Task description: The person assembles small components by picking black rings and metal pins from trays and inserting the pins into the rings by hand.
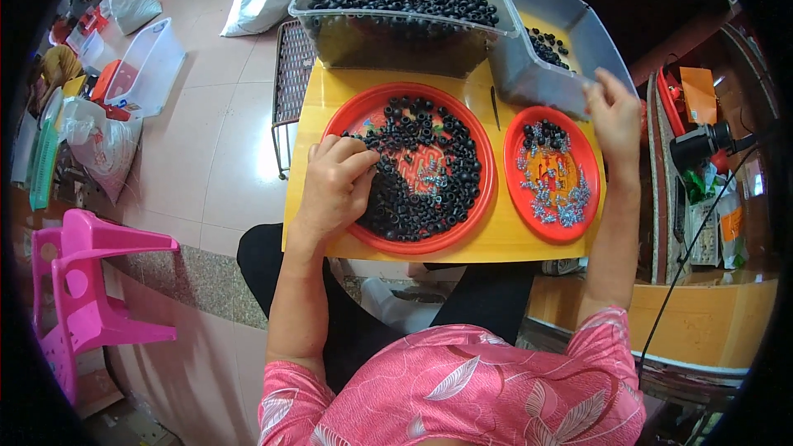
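Observation:
My left hand (334, 186) is over the left side of a round red tray (488, 186), its fingers bent together near the rim. Small black ring-shaped parts (405, 221) fill much of that tray, with a few silver screw-like pieces (433, 175) in the middle. What the left fingertips pinch is hidden. My right hand (613, 116) is raised by the near corner of a clear plastic bin (533, 87), fingers curled inward; I cannot make out anything in them. Below it, a smaller oval red tray (511, 167) holds silver pieces (570, 212) and black parts (545, 134).
A large clear bin (388, 51) heaped with black parts stands at the table's (318, 99) far edge. A thin dark tool (495, 107) lies between the trays. A pink plastic stool (91, 272) is at left, a dark camera-like device (700, 147) with a cable at right.

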`<state>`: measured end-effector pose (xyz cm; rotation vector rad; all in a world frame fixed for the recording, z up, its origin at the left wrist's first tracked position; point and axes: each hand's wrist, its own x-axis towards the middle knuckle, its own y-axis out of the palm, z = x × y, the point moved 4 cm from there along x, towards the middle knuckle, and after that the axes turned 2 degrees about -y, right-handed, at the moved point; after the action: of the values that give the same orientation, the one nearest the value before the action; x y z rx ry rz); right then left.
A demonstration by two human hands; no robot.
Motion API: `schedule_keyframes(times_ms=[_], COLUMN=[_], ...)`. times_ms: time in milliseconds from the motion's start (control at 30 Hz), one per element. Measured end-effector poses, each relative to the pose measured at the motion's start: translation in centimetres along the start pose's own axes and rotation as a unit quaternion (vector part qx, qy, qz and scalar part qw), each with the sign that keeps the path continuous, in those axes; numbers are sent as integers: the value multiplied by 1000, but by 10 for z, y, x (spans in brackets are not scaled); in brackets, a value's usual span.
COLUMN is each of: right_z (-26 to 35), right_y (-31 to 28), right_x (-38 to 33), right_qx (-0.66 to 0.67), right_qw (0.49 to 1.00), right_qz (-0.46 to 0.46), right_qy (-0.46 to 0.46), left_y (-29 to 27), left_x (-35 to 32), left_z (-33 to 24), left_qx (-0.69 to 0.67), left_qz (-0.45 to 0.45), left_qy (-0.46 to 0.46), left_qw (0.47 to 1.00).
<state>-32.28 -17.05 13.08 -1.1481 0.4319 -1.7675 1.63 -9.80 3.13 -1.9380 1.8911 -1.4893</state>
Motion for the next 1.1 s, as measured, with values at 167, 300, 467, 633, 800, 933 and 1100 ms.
schedule_keyframes(times_ms=[167, 300, 467, 633, 800, 933, 1100], right_z=[-7, -28, -35, -18, -31, -33, -9], right_y=[15, 18, 24, 40, 59, 45, 47], right_x=[-60, -75, -94, -97, -98, -91, -100], right_qx=[-4, -76, -101, -19, -75, 114, 541], right_qw=[989, 969, 948, 961, 967, 965, 767], right_qz=[144, 234, 297, 259, 232, 225, 250], right_qy=[32, 24, -56, -90, -79, 77, 239], left_y=[18, 41, 48, 45, 46, 45, 34], left_x=[20, 21, 15, 15, 13, 13, 16], left_z=[-13, -20, -19, -18, -15, -12, -21], left_qx=[37, 134, 110, 87, 79, 83, 73], left_qz=[48, 126, 138, 143, 122, 113, 49], left_qy=[64, 74, 38, 39, 45, 47, 57], left_qw=[996, 980, 984, 985, 988, 989, 995])
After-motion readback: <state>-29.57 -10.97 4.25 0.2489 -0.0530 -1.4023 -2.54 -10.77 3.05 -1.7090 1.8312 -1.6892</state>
